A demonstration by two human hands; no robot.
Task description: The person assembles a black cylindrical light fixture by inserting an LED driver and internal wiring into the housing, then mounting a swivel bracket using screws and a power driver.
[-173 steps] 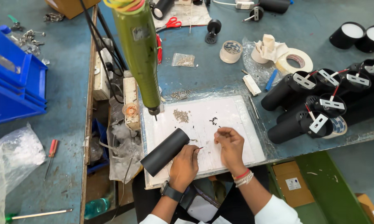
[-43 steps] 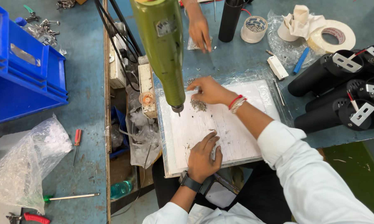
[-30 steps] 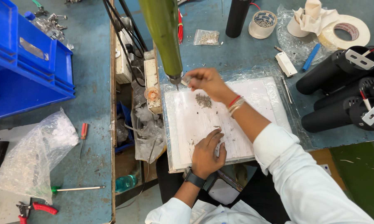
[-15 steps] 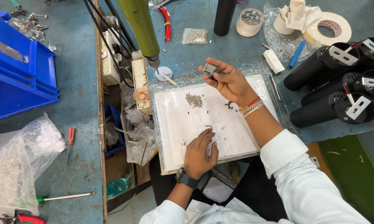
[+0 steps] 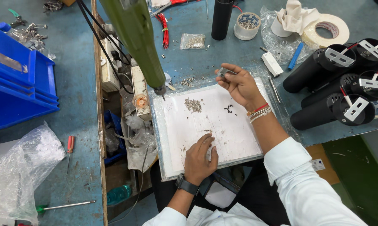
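Right hand: the right hand (image 5: 239,86) is hovering over the far right corner of the white work board (image 5: 222,129), palm turned up; its fingers (image 5: 227,71) are pinching narrowly on a small grey metal piece (image 5: 222,71). Half a second ago it was at nearly the same spot; about a second ago it was reaching to the tip of the green hanging screwdriver (image 5: 134,37), so it has been pulling back toward the right.

Left hand: the left hand (image 5: 200,157) is lying flat on the near edge of the board, fingers loosely together and holding nothing, much as in the earlier frames; a dark watch sits on its wrist.

Small piece: it is being held above the board's far edge, clear of the surface.

Screws: a grey pile of screws (image 5: 193,104) is lying near the board's far left corner, and a few dark bits (image 5: 229,109) lie closer to the right hand.

Screwdriver: it is hanging over the tabletop's left edge, its tip just beside the board's far left corner, no hand touching it now.

Black tubes: the black cylindrical housings (image 5: 335,83) are stacked at the tabletop's right edge.
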